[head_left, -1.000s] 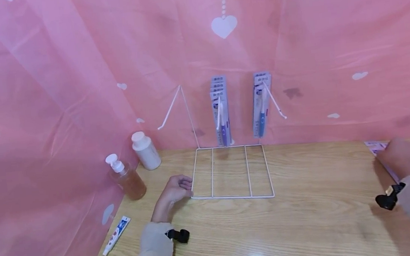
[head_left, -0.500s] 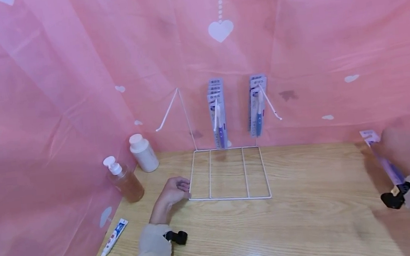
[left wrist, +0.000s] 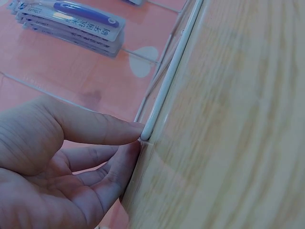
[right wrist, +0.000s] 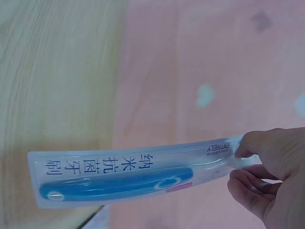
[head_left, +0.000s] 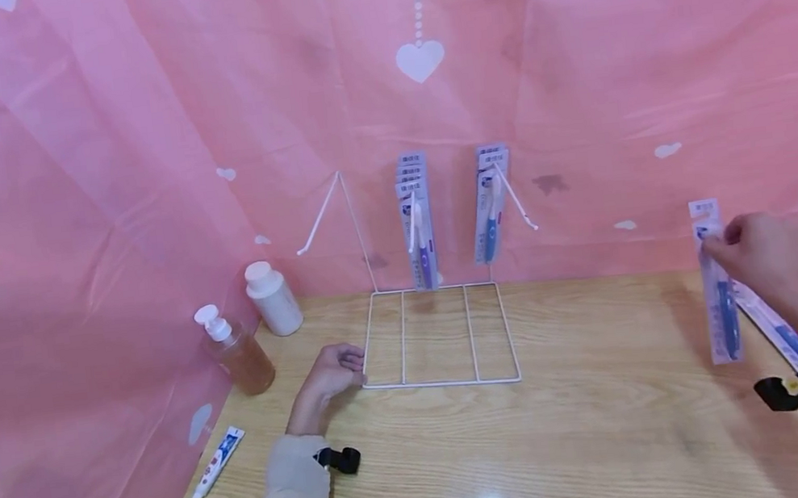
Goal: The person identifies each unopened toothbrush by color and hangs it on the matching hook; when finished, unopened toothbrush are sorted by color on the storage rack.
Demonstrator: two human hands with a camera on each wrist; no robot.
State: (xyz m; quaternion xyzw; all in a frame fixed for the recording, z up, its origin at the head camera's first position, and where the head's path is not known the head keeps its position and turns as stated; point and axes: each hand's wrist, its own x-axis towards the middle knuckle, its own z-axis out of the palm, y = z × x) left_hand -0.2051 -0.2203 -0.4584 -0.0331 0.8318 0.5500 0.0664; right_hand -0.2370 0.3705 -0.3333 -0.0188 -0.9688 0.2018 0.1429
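Observation:
My right hand (head_left: 768,255) pinches a blue toothbrush in a clear blister pack (head_left: 718,329) near its upper end; the pack hangs upright above the table's right side. In the right wrist view the toothbrush pack (right wrist: 114,183) extends left from my thumb and fingers. My left hand (head_left: 335,371) pinches the front left corner of a white wire display rack (head_left: 442,383). The left wrist view has thumb and index finger on that white wire (left wrist: 164,90). Several purple toothbrush packs (head_left: 425,258) hang on the rack's middle hook, and blue toothbrush packs (head_left: 490,227) on its right hook.
Another packaged toothbrush (head_left: 767,320) lies on the table, partly behind my right hand. A pump bottle (head_left: 246,362), a white capped bottle (head_left: 277,304) and a toothpaste tube (head_left: 217,465) are at left. The rack's left hook (head_left: 318,215) carries nothing. Pink cloth (head_left: 595,98) backs the table.
My right hand has lifted the toothbrush pack off the table, turned it upright and brought it slightly left, revealing another pack beneath. My left hand stays at the rack corner; the head view shifts slightly.

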